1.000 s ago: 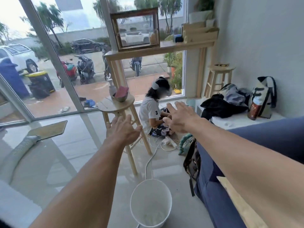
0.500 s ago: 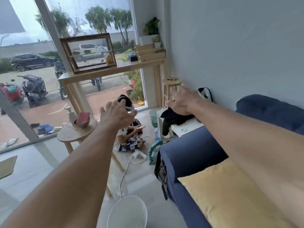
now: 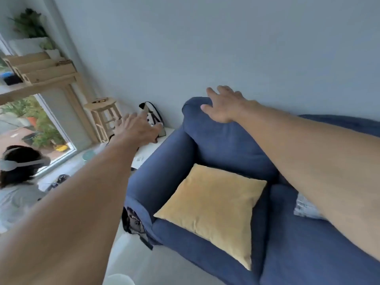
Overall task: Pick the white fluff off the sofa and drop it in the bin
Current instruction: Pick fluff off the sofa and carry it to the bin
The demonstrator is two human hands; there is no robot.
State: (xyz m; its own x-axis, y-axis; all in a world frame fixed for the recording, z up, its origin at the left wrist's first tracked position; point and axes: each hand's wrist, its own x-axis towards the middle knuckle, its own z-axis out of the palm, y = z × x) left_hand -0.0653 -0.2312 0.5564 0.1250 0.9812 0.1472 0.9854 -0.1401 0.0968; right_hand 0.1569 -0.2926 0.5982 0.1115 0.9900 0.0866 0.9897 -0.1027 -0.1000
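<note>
Both hands empty, fingers spread loose. Right hand (image 3: 224,105) over dark blue fabric sofa (image 3: 226,145) back, beyond square yellow cushion (image 3: 213,204); left hand (image 3: 139,130) beyond-left of cushion. No certain white fluff; pale patch (image 3: 306,209) right of cushion, under right forearm, may be it. Right hand nearer.

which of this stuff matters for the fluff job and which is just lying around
For the job: sofa, bin (rim only, bottom edge), left hand, right hand. No fluff plainly in view.

Lying about: yellow cushion, wooden stool, tote bag, black bag.
</note>
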